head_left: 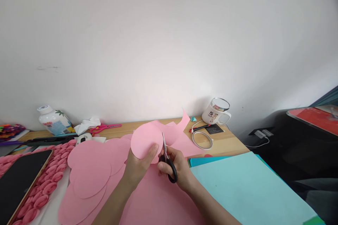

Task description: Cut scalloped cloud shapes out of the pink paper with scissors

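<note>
My left hand (pixel 138 167) pinches a rounded pink paper piece (pixel 146 140), thumb on its lower edge, holding it upright above the desk. My right hand (pixel 176 170) grips black-handled scissors (pixel 167 160), whose silver blades point up into the paper's right edge. A curl of pink offcut (pixel 182 123) sticks up behind the blades. Below both hands lies a large pink sheet (pixel 158 200). Cut pink petal shapes (pixel 89 172) are stacked to the left.
A wooden desk (pixel 227 144) stands against a white wall. On it: light blue paper sheets (pixel 245 190), a white mug (pixel 215 112), a coiled cable (pixel 202 139), a dark tablet (pixel 19 179) on pink rosettes, pink scissors (pixel 105 127), a white bottle (pixel 54 119).
</note>
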`<action>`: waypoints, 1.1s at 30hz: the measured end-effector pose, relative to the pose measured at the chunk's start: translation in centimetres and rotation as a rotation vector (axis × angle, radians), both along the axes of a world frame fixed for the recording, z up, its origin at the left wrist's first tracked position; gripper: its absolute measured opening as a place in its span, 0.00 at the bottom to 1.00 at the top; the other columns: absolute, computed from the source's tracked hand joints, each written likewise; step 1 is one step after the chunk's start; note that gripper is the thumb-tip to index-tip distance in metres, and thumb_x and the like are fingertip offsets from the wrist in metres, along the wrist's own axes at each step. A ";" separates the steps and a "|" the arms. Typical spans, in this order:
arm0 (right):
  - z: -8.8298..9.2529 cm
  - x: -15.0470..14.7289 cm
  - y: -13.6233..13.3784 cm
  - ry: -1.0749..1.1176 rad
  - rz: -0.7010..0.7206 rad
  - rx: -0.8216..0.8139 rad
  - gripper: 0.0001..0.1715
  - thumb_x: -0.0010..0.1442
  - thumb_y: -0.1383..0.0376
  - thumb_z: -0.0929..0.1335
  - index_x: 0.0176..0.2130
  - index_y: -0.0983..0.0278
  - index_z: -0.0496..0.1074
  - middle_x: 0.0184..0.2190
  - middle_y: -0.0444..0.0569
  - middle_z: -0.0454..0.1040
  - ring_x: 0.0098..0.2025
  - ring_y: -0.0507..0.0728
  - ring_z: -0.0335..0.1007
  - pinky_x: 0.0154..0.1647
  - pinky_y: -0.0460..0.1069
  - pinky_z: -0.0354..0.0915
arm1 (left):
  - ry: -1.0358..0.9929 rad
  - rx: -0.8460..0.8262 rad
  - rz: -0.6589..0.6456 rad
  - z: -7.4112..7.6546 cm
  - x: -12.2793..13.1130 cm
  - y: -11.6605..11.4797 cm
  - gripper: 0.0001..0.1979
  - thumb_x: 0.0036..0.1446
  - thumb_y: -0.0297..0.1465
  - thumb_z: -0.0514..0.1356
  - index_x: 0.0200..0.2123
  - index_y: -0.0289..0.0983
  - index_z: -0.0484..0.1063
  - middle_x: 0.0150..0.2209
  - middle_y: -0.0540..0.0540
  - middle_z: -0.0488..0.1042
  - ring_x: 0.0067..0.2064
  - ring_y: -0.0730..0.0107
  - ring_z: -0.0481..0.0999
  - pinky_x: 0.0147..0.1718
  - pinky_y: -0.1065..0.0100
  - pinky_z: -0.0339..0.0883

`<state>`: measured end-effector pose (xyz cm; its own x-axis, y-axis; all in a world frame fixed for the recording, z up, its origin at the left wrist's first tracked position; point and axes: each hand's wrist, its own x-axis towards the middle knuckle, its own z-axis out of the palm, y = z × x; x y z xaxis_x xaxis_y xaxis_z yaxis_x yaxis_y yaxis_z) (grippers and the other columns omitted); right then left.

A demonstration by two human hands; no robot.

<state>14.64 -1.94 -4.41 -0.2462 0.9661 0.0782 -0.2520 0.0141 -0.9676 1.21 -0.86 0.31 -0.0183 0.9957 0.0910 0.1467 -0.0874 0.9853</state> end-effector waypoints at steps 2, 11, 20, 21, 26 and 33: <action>0.0 0.0 0.1 0.006 -0.008 -0.009 0.23 0.43 0.57 0.76 0.31 0.64 0.63 0.17 0.38 0.64 0.18 0.49 0.61 0.19 0.44 0.56 | -0.010 -0.007 0.004 0.2 0.1 -0.1 0.14 0.45 0.39 0.61 0.33 0.35 0.72 0.32 0.43 0.78 0.36 0.58 0.77 0.30 0.66 0.72; 0.6 0.3 0.5 0.038 -0.017 0.100 0.20 0.44 0.60 0.75 0.28 0.65 0.62 0.20 0.37 0.53 0.22 0.47 0.45 0.20 0.44 0.45 | 0.010 -0.016 -0.036 0.4 0.0 -0.2 0.16 0.44 0.39 0.62 0.36 0.35 0.74 0.37 0.43 0.79 0.41 0.57 0.77 0.37 0.64 0.72; 0.5 0.5 0.4 -0.004 0.004 0.092 0.19 0.46 0.60 0.74 0.28 0.65 0.62 0.20 0.37 0.53 0.23 0.48 0.45 0.22 0.44 0.45 | 0.025 -0.022 -0.029 0.5 0.0 0.0 0.17 0.43 0.39 0.62 0.36 0.34 0.74 0.34 0.43 0.79 0.38 0.58 0.77 0.34 0.65 0.73; 0.5 0.5 0.4 -0.007 0.003 0.091 0.19 0.46 0.59 0.74 0.28 0.65 0.63 0.20 0.37 0.53 0.23 0.48 0.45 0.22 0.44 0.45 | 0.027 -0.024 -0.025 0.4 0.0 0.1 0.17 0.43 0.39 0.62 0.36 0.34 0.74 0.33 0.43 0.79 0.38 0.58 0.78 0.33 0.65 0.73; 0.7 0.5 0.4 -0.046 -0.010 0.085 0.19 0.45 0.58 0.74 0.29 0.66 0.65 0.19 0.38 0.55 0.22 0.48 0.47 0.22 0.44 0.47 | 0.053 -0.060 0.004 0.1 -0.2 0.3 0.17 0.42 0.40 0.63 0.32 0.33 0.74 0.30 0.43 0.79 0.35 0.58 0.78 0.29 0.68 0.72; 1.1 0.4 0.3 -0.087 -0.046 0.053 0.19 0.44 0.57 0.74 0.27 0.66 0.65 0.18 0.39 0.60 0.20 0.48 0.54 0.21 0.44 0.53 | 0.054 -0.050 0.008 -0.2 -0.4 0.2 0.15 0.41 0.38 0.64 0.30 0.33 0.74 0.27 0.44 0.78 0.32 0.61 0.77 0.27 0.70 0.71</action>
